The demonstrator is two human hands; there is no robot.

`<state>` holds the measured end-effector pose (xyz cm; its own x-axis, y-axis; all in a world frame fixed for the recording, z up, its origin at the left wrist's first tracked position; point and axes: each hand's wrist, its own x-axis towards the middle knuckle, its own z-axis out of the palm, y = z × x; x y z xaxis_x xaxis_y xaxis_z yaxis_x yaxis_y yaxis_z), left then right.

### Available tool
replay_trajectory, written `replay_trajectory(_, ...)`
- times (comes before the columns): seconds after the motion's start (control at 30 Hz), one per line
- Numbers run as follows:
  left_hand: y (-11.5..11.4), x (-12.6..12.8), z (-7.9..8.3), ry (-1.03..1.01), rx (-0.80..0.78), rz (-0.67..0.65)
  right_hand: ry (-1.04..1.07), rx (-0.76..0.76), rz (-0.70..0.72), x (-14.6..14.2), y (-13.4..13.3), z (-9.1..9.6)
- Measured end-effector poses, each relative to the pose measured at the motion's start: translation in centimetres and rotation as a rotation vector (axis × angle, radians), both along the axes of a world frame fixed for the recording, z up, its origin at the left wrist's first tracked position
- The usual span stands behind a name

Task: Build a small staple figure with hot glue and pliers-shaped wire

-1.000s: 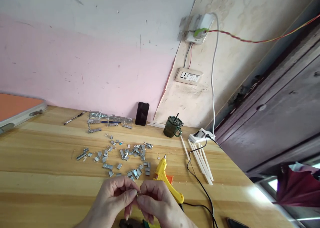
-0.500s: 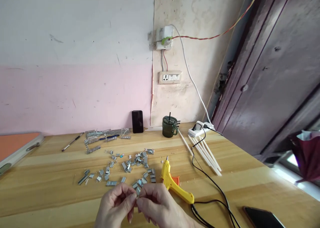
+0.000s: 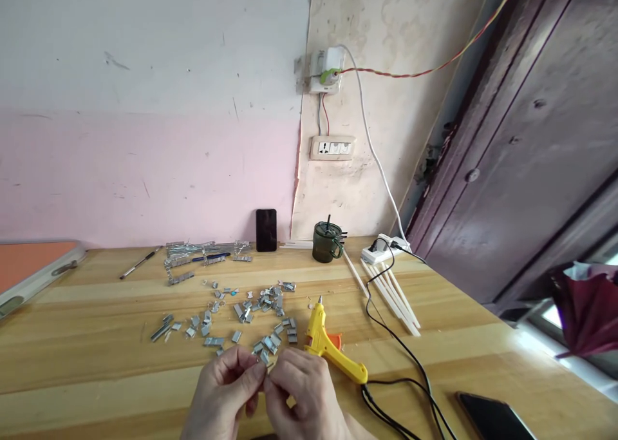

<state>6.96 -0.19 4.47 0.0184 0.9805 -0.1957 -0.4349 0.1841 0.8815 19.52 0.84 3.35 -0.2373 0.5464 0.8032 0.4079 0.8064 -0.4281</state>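
Near the table's front edge my left hand point(image 3: 226, 388) is closed in a pinch, thumb against forefinger. Its fingertips meet those of my right hand point(image 3: 302, 388), which is closed too with the fingers curled in. What lies between the fingertips is too small to name. Just beyond the hands, small silver metal pieces point(image 3: 270, 343) lie scattered in loose groups. A yellow glue gun point(image 3: 333, 350) rests to the right of my right hand, nozzle pointing to the wall.
Wire-and-metal strips point(image 3: 203, 253) and a pen point(image 3: 140, 263) lie at the back left. A phone point(image 3: 266, 230) leans on the wall beside a dark green mug point(image 3: 327, 241). White glue sticks point(image 3: 391, 295), a power strip point(image 3: 385, 249), black cables point(image 3: 405, 343) and another phone point(image 3: 492, 417) are at right.
My right hand's fingers have curled in more and its wrist has turned slightly. The left hand keeps its pinch. The camera view has shifted a little.
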Motion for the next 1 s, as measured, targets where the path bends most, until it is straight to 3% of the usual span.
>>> replay_trajectory(0.07, -0.2, 0.2, -0.3, 0.027, 0.020, 0.024, -0.096, 0.168, -0.107, -0.2, 0.0, -0.4)
replay_trajectory(0.17, -0.1, 0.3, -0.6, 0.035, 0.045, 0.040, -0.232, 0.136, -0.177, -0.3, 0.0, -0.4)
replay_trajectory(0.23, 0.0, 0.2, -0.6, 0.016, 0.034, 0.031, -0.227, 0.004, -0.126, -0.1, -0.1, 0.0)
replay_trajectory(0.37, 0.3, -0.5, 0.1, -0.054, 0.012, -0.051, -0.097, -0.436, 0.130, 0.8, -0.4, 1.4)
replay_trajectory(0.43, 0.3, -0.9, 0.7, -0.106, -0.014, -0.122, 0.033, -0.642, 0.168, 1.4, -0.3, 2.0)
replay_trajectory(0.53, 0.0, -1.2, 1.4, -0.192, -0.077, -0.260, 0.261, -0.845, 0.199, 2.1, 0.1, 2.5)
replay_trajectory(0.6, -0.2, -1.2, 1.6, -0.251, -0.124, -0.360, 0.342, -0.926, 0.322, 2.3, 0.4, 2.7)
replay_trajectory(0.73, -0.4, -1.1, 1.3, -0.309, -0.165, -0.508, 0.353, -0.944, 0.555, 2.6, 0.4, 3.0)
replay_trajectory(0.87, -0.1, -1.2, 0.5, -0.377, -0.195, -0.607, 0.307, -0.944, 0.497, 2.7, 0.1, 3.4)
replay_trajectory(1.0, 0.0, -1.0, 0.0, -0.421, -0.261, -0.625, 0.291, -0.947, 0.494, 2.8, 0.0, 3.7)
